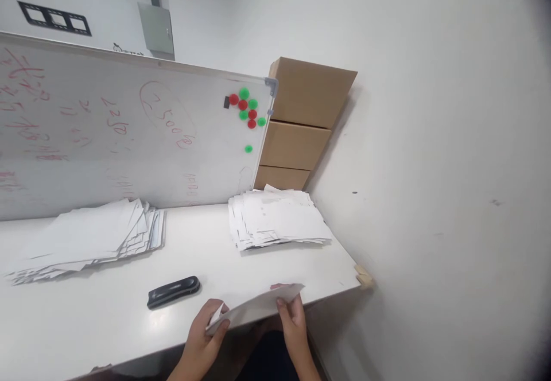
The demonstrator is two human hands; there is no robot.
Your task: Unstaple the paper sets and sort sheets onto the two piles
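Both my hands hold a thin sheaf of white paper [258, 307] at the table's front edge. My left hand [205, 338] pinches its left end, fingers closed around it. My right hand [293, 318] grips its right end, thumb on top. A black stapler [173, 291] lies flat on the white table [107, 318], just left of my left hand. Two loose piles of white sheets rest farther back: one pile [92, 240] at the left, another pile [275, 220] at the right near the wall.
A whiteboard [107, 134] with faint red writing and several red and green magnets [247, 110] stands along the table's back. Stacked cardboard boxes [301, 123] fill the corner behind it. A white wall [430, 197] runs close along the table's right side.
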